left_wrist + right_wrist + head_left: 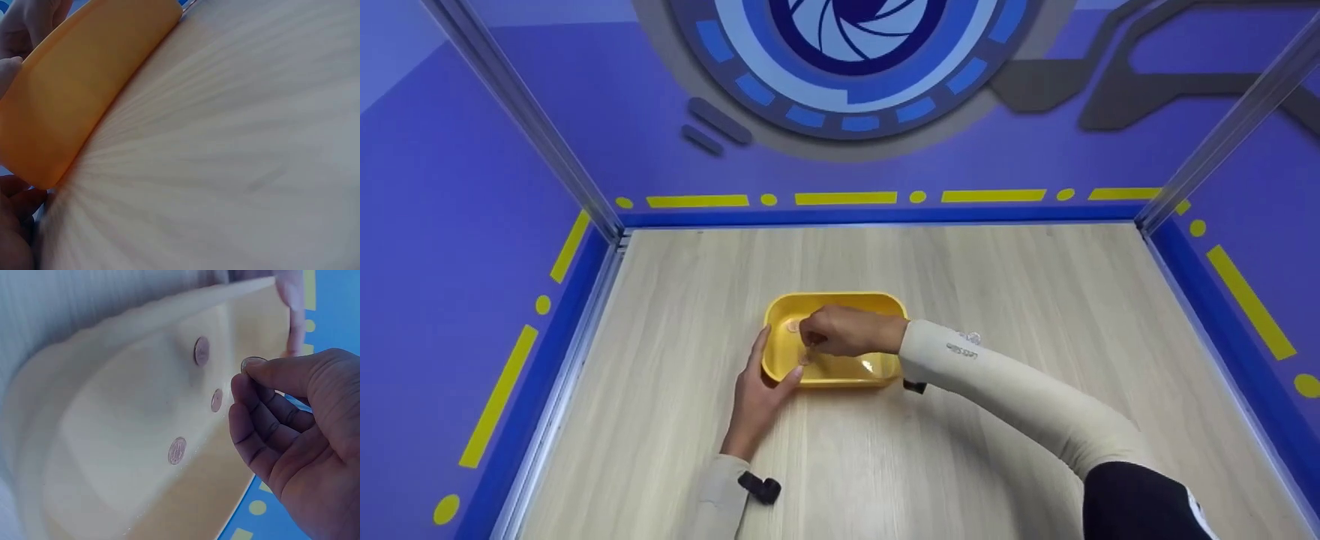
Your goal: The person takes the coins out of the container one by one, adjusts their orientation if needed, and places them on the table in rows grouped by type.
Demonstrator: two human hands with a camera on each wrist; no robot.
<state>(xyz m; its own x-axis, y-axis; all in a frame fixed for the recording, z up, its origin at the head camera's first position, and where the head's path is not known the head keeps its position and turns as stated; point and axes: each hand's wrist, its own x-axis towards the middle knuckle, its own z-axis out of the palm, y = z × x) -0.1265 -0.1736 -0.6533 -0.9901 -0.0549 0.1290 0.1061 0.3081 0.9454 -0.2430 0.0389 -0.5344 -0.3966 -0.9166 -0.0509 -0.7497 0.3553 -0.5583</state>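
Yellow in the head view, the container [847, 383] sat toward six o'clock, the left hand [757, 401] spread wide against it at eight. The left-wrist view caught its wall [76, 93] at ten o'clock; the right-wrist view, three coins [177, 450] inside and the right hand [315, 450] pinching another coin [255, 361] at two.

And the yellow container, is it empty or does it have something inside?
Not empty: the right wrist view shows three coins inside the yellow container. It is far from full.

Wood-grain tabletop [997, 277], blue wall panels [585, 112], metal posts [529, 120]
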